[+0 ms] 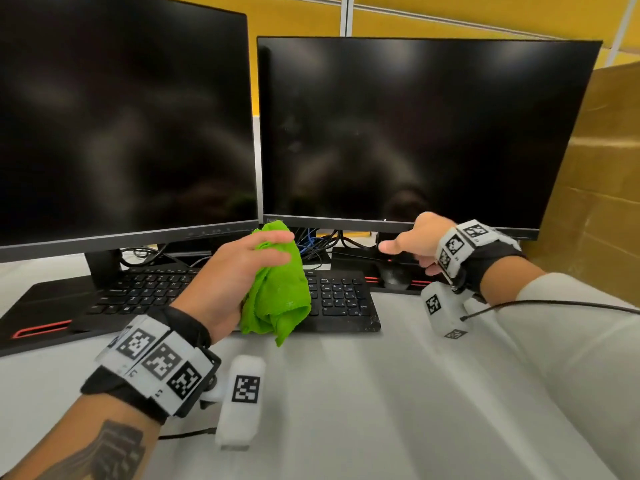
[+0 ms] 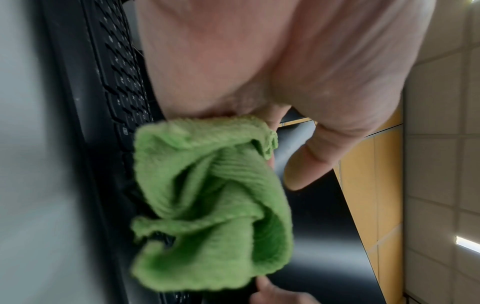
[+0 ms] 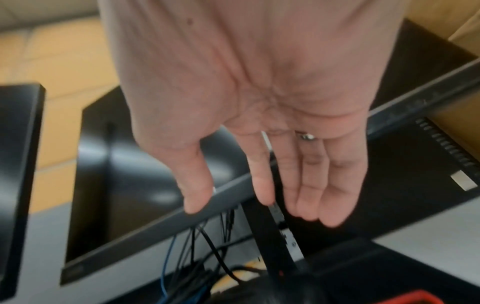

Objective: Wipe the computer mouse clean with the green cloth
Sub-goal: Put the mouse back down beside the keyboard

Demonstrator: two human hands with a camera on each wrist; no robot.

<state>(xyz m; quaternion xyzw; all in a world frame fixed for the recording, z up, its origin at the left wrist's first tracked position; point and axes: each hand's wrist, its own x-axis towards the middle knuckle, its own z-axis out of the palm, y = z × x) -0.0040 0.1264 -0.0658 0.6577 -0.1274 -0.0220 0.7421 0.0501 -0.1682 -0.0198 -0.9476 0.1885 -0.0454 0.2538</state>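
Note:
My left hand (image 1: 287, 248) grips a bunched green cloth (image 1: 277, 296) just above the black keyboard (image 1: 341, 301); the left wrist view shows the cloth (image 2: 207, 205) hanging from the hand (image 2: 259, 82). A dark computer mouse (image 1: 393, 278) sits on the right monitor's black base (image 1: 353, 261). Over the mouse hovers my right hand (image 1: 407, 259), fingers straight and spread, holding nothing. In the right wrist view the right hand (image 3: 259, 195) is open, palm down, in front of the monitor's lower edge. I cannot tell whether it touches the mouse.
Two dark monitors (image 1: 415, 133) stand side by side at the back of the white table (image 1: 381, 393). Cables (image 1: 315, 244) tangle between their stands. A cardboard box (image 1: 606, 168) stands at the right. A second black base (image 1: 41, 317) with a red stripe lies at the left.

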